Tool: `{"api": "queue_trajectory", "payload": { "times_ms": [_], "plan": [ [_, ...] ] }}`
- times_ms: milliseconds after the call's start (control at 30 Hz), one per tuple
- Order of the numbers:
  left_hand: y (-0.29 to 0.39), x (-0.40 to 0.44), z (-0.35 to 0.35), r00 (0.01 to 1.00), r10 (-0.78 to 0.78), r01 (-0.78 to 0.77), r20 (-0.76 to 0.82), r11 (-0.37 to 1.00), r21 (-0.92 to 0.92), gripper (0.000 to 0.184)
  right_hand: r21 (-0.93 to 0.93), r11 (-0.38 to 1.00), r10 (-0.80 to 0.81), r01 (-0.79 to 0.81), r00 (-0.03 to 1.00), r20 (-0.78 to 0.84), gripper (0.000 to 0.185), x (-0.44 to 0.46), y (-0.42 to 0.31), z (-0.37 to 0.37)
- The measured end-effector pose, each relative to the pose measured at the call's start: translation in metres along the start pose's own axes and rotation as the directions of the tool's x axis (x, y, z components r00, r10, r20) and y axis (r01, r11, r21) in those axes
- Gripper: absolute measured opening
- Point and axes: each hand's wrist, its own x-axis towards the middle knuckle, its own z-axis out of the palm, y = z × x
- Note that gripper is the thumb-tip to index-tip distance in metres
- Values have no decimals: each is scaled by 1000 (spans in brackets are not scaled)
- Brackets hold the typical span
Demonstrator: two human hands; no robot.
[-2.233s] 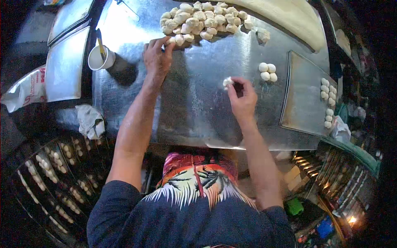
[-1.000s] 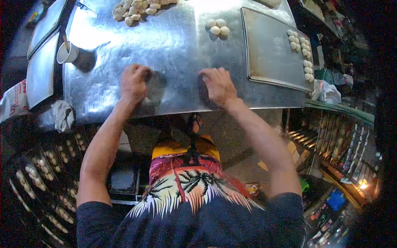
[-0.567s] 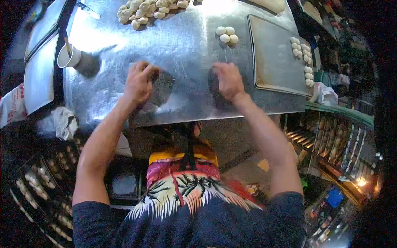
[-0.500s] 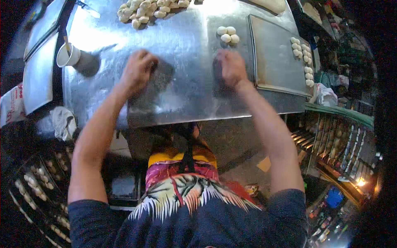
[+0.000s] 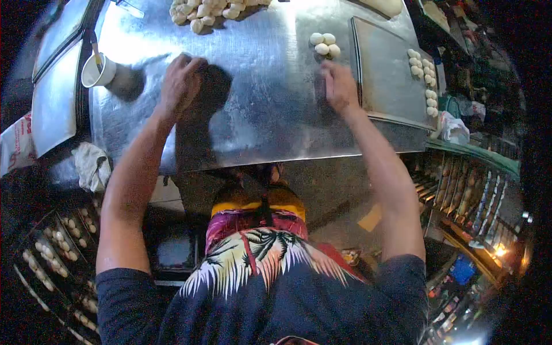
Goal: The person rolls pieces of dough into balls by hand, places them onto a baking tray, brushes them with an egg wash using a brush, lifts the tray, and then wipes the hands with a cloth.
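Observation:
My left hand (image 5: 182,84) is above the left half of the metal table, its fingers curled and pointing away from me. A dark shadow lies to its right; whatever is under its palm is hidden. My right hand (image 5: 341,87) is just below a small cluster of smooth, round dough balls (image 5: 328,50). Its fingers are bent inward, and I cannot make out anything in them. At the far edge of the table sits a heap of rough dough pieces (image 5: 204,10).
A white tub (image 5: 89,76) with a brush in it stands at the left. To the right lies a baking tray (image 5: 382,80) with rows of dough balls (image 5: 430,95) along its far side. More trays (image 5: 54,106) are at the left edge, beside a crumpled cloth (image 5: 91,167).
My left hand has moved up and slightly left, and its shadow has grown. My right hand has shifted a little to the right. The whole view has tilted slightly.

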Motion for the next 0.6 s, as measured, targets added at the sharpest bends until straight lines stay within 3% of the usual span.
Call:
{"api": "queue_trajectory", "payload": {
  "times_ms": [67, 133, 200, 267, 333, 433, 467, 500, 567, 600],
  "plan": [
    [23, -42, 8, 996, 40, -33, -82, 995, 94, 28, 22, 989, -144, 146, 987, -73, 26, -43, -28, 9],
    [33, -33, 18, 978, 134, -102, -160, 976, 194, 28, 89, 968, -225, 234, 969, -98, 30, -30, -30, 22],
    [-15, 5, 37, 992, -49, 22, -115, 974, -227, 29, 58, 973, -222, 224, 974, -40, 28, 17, 0, 30],
    [11, 11, 5, 996, 45, -44, -74, 999, 9, 30, 31, 978, -206, 206, 979, 4, 28, 10, 15, 27],
    [-11, 0, 1, 991, -55, 70, -122, 990, 121, 29, -11, 975, -224, 224, 974, -39, 28, 14, 22, 15],
    [-40, -41, 6, 950, -134, 217, -281, 931, 292, 27, 124, 980, -137, 157, 978, -156, 29, -35, 12, -10],
    [-30, -56, 8, 934, -169, 261, -316, 925, 276, 27, 186, 974, -84, 127, 972, -220, 30, -45, 10, -16],
    [-17, -69, 5, 917, -200, 300, -346, 917, 264, 27, 176, 978, -78, 109, 981, -176, 31, -53, 10, -22],
    [14, -70, 3, 856, -385, 437, -344, 895, 87, 30, 197, 972, -89, 131, 974, -208, 32, -63, 9, -27],
    [31, -68, 7, 813, -483, 510, -325, 860, -2, 31, 307, 945, -56, 115, 979, -194, 34, -59, 14, -26]
  ]
}}
